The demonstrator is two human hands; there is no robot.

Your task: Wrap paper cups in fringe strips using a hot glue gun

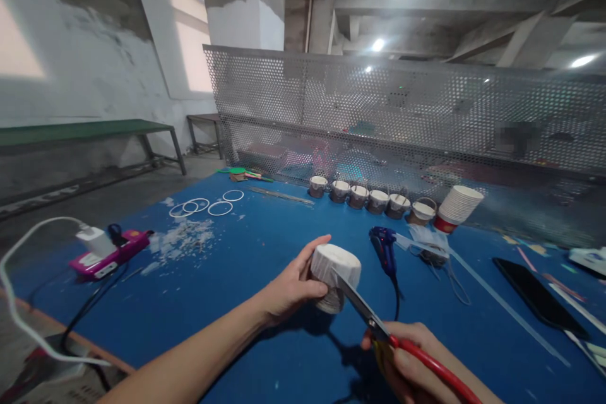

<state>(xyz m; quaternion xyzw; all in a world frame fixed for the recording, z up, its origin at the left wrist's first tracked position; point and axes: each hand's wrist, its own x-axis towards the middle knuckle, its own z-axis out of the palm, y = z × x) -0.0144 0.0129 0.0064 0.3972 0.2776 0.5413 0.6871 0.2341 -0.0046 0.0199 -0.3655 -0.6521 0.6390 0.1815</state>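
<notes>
Held up above the blue table, a small cup [331,268] wrapped in white material over a greyish lower part is gripped by my left hand [298,281]. The thumb and fingers curl round its left side. My right hand [411,360] is closed on red-handled scissors [364,312]. Their blades point up and left, with the tips against the white wrapping on the cup's near side. Whether the blades cut into the wrapping I cannot tell. Behind and right of the cup lies a blue glue gun [384,249] with its cord trailing toward me.
Several small wrapped cups [358,197] stand along the perforated metal screen [379,113], beside a stack of paper cups [458,207]. White rings [220,207] and scraps [184,240] lie at left, near a purple power strip [111,257]. A black phone-like slab [537,293] lies at right.
</notes>
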